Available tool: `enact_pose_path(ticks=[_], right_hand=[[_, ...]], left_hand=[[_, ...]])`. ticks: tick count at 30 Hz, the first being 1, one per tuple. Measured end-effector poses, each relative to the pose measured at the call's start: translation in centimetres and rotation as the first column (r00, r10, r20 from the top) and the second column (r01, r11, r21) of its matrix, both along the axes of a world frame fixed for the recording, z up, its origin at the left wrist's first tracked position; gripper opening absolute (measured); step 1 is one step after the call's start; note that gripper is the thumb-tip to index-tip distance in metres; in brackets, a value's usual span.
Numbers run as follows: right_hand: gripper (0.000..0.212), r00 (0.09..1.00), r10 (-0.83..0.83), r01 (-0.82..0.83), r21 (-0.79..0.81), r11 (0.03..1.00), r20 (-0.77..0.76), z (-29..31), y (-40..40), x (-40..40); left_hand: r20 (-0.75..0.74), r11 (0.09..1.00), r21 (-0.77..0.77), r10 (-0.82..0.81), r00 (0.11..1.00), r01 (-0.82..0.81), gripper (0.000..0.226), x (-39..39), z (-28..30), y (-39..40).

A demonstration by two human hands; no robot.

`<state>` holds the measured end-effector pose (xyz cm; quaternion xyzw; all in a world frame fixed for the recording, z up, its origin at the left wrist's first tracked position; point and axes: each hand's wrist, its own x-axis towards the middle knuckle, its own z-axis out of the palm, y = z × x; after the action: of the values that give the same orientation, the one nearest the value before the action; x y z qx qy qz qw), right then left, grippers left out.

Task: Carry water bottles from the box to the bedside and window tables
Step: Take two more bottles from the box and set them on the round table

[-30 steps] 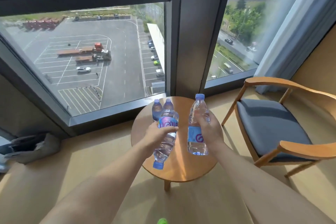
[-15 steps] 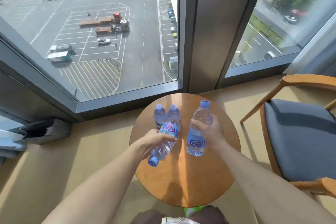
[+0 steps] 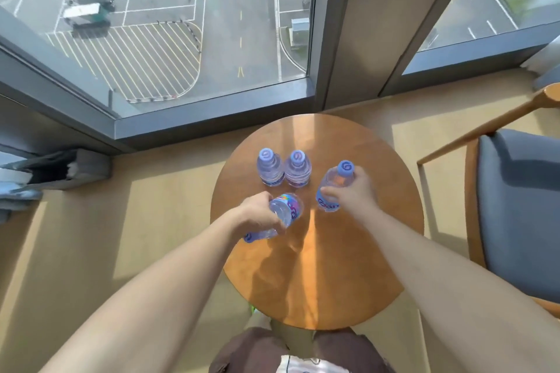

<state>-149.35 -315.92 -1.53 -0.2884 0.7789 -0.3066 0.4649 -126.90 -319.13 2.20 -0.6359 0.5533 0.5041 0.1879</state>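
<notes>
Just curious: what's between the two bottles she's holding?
Nothing: the head view shows bare round table between the left hand's bottle and the right hand's bottle.

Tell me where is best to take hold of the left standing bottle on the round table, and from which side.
Take the left standing bottle below its cap, coming from above or from its left. It stands upright, and a second bottle stands close against its right.

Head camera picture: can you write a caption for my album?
Two hands, left and right, bring two more water bottles to a round wooden window table already holding two.
</notes>
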Motion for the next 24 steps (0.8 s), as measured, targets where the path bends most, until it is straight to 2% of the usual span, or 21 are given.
enact_pose_path(ticks=[4, 9, 12, 16, 20, 24], right_hand=[[0.053, 0.995, 0.019, -0.016, 0.027, 1.0, -0.096, -1.0, -1.7, 0.8], [0.053, 0.992, -0.025, 0.027, 0.015, 1.0, -0.12, -1.4, -3.6, 1.3], [0.056, 0.987, -0.012, 0.017, 0.034, 0.999, -0.161, -1.6, -4.6, 1.5], [0.043, 0.983, 0.011, -0.004, 0.038, 0.999, -0.181, -1.5, -5.2, 1.4], [0.046, 0.978, 0.047, -0.04, 0.042, 0.998, -0.201, -1.2, -5.5, 1.4], [0.048, 0.97, 0.12, -0.107, 0.068, 0.992, -0.213, -0.9, -5.6, 0.8]], left_hand=[[0.087, 0.964, -0.073, -0.25, 0.964, 0.257, 0.077, 0.2, -1.6, -0.8], [0.153, 0.886, -0.181, -0.403, 0.902, 0.427, 0.076, 0.4, -2.9, -1.4], [0.178, 0.84, -0.26, -0.442, 0.879, 0.476, 0.064, 0.6, -3.2, -1.6], [0.187, 0.785, -0.323, -0.495, 0.848, 0.529, 0.046, 0.7, -3.2, -2.1], [0.171, 0.745, -0.38, -0.525, 0.833, 0.548, 0.028, 0.4, -3.0, -2.2], [0.153, 0.712, -0.456, -0.529, 0.835, 0.535, 0.034, 0.2, -2.9, -2.0]])
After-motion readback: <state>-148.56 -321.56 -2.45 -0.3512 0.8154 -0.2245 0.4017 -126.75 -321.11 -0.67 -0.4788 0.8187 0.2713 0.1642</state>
